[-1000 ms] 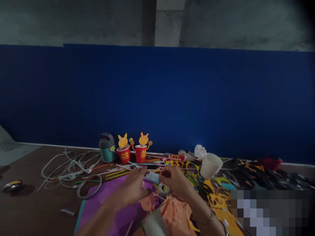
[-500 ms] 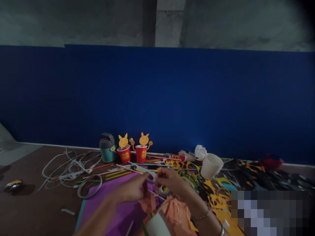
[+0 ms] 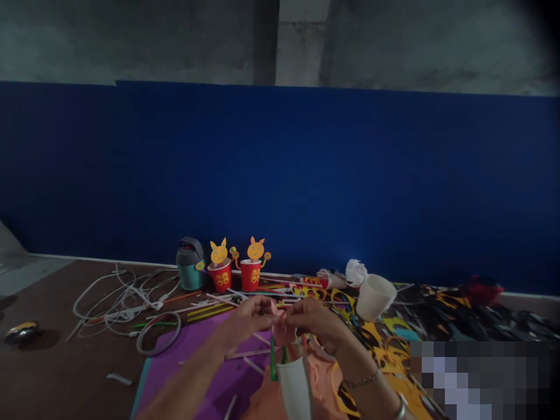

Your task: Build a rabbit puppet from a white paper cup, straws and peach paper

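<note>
My left hand (image 3: pixel 248 322) and my right hand (image 3: pixel 314 322) meet in front of me, both with fingers closed. Between their fingertips is a pinkish paper piece (image 3: pixel 284 331), its exact shape partly covered by the fingers. Just below it, a white paper cup (image 3: pixel 295 388) stands slightly tilted, with a green strip (image 3: pixel 273 363) at its rim. Whether the pink piece is joined to the cup I cannot tell. Orange crumpled paper (image 3: pixel 324 379) lies around the cup, and a purple sheet (image 3: pixel 196 373) spreads under my left forearm.
Two red cups (image 3: pixel 251 276) with orange cat faces stand at the back, beside a teal-and-grey container (image 3: pixel 191 268). White cables (image 3: pixel 126 297) tangle at left. To the right are another white cup (image 3: pixel 375 297), yellow paper offcuts (image 3: pixel 396 356) and a blue partition (image 3: pixel 280 181) behind.
My left hand has swung up and right to meet my right hand. The pink piece is now raised between both hands, and the white cup below has shifted right and stands more upright.
</note>
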Tool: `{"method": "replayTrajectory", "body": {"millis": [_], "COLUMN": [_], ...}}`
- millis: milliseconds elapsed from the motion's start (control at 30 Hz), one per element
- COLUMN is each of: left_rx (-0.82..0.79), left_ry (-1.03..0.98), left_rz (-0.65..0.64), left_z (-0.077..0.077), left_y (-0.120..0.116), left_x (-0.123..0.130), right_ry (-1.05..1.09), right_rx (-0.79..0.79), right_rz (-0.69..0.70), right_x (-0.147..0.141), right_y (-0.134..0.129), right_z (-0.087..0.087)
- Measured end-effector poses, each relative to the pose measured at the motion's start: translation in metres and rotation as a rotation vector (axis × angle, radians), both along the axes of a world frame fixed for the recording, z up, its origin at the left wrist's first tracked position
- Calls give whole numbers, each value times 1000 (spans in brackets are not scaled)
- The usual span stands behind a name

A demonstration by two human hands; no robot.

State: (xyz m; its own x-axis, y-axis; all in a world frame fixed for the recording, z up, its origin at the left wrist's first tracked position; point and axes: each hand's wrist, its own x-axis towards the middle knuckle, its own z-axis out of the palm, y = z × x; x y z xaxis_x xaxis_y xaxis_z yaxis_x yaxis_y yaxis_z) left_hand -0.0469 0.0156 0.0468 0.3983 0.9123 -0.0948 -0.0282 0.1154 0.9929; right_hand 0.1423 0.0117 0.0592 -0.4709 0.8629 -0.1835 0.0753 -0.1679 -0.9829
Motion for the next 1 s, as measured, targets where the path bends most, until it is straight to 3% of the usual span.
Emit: {"method": "replayTrajectory", "body": {"millis": [300,533,1000], "left_rx": [-66,-70,-16], "left_ry": [-4,6,46], "left_rz": [85,78,82], "left_z": [-14,-5,-3], "left_y": [2,-6,-7], "left_x": [9,13,13], "right_ry": [42,39,20], "right_rx": [57,171,201], "right_rz": [-157,-307,-293], "right_x": [18,13,5], "right_y": [4,13,12], "right_z": [8,6,-2]}}
